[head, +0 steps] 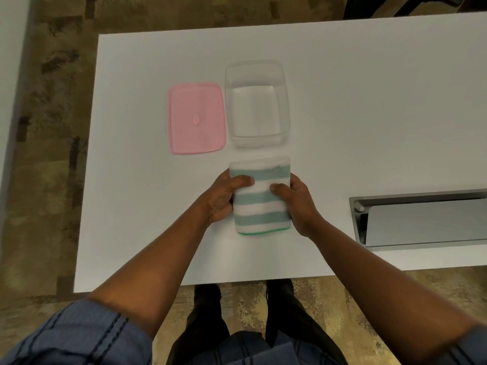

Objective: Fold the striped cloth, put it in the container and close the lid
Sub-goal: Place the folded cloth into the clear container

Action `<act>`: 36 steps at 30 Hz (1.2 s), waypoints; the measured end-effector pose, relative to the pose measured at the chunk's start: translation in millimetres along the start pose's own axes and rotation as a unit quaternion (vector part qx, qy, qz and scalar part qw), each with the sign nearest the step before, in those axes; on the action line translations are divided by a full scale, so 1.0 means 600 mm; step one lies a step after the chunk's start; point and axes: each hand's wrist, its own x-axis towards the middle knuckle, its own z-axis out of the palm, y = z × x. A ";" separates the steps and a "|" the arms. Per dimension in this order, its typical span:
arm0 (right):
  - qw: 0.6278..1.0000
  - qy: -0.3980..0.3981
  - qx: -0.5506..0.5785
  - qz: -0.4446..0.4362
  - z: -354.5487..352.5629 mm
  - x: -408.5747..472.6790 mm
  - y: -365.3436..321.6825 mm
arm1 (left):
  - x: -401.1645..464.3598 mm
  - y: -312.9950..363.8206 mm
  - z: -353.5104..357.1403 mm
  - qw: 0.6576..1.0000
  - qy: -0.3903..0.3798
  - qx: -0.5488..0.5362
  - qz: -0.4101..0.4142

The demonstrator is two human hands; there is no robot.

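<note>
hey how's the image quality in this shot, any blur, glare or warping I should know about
Head view: even, soft lighting; the wide lens bows the table edges. The clear container shows faint highlights on its walls. The striped cloth, held by the left hand and right hand, looks slightly soft along its far edge.

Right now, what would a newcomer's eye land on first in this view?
The striped cloth, folded into a compact bundle, gripped by the left hand and right hand at centre. Beyond it the clear container stands open, its pink lid flat beside it on the left.
</note>
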 end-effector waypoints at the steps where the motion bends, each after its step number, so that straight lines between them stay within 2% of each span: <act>1: 1.000 -0.007 0.008 -0.007 0.000 0.002 -0.011 | 0.001 0.013 0.004 1.000 0.001 0.005 0.014; 5: 0.997 0.023 0.017 -0.073 0.015 0.021 -0.081 | 0.013 0.088 0.036 0.993 0.014 0.049 0.109; 10: 0.984 0.059 -0.014 -0.166 0.035 0.069 -0.198 | 0.052 0.211 0.065 0.967 0.031 0.107 0.230; 15: 0.970 0.076 -0.070 -0.221 0.035 0.132 -0.277 | 0.092 0.290 0.076 0.939 0.070 0.176 0.287; 18: 0.969 0.072 -0.110 -0.209 0.031 0.172 -0.290 | 0.119 0.300 0.072 0.917 0.108 0.224 0.310; 25: 0.938 0.136 -0.276 -0.162 0.018 0.238 -0.257 | 0.176 0.262 0.029 0.847 0.191 0.385 0.313; 29: 0.920 0.145 -0.347 -0.112 0.015 0.245 -0.245 | 0.200 0.252 0.015 0.763 0.258 0.529 0.266; 32: 0.902 0.156 -0.389 -0.100 0.015 0.252 -0.233 | 0.203 0.249 0.010 0.707 0.277 0.597 0.259; 34: 0.882 0.168 -0.428 -0.103 0.019 0.255 -0.226 | 0.205 0.249 0.006 0.681 0.287 0.624 0.253; 36: 0.859 0.191 -0.456 -0.133 0.020 0.259 -0.218 | 0.207 0.248 0.005 0.671 0.293 0.633 0.251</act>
